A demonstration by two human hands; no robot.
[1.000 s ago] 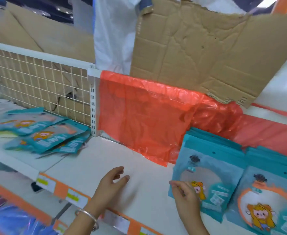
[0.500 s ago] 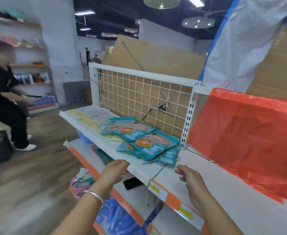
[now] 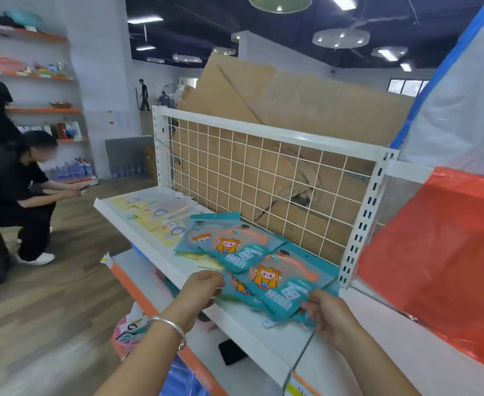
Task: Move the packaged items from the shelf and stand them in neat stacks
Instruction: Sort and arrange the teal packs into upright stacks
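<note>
Where the shelf (image 3: 243, 324) runs beneath the wire grid (image 3: 263, 190), the teal packets (image 3: 275, 278) lie flat in a loose, overlapping pile just in front of the grid. Judged light, floppy and slick, they are best taken by the near edges, several together. The right hand (image 3: 326, 312) has its grip pinched on the pile's near corner. The left hand (image 3: 203, 290) has its grip curled at the pile's edge; whether it has hold, I cannot tell.

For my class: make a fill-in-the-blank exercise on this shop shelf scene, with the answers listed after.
The left hand wears a silver ____ on its wrist.
The teal packets lie flat on a ____ shelf.
Behind the wire grid stands brown ____.
Right of the grid hangs an ____ plastic sheet.
Missing words: bracelet, white, cardboard, orange.
</note>
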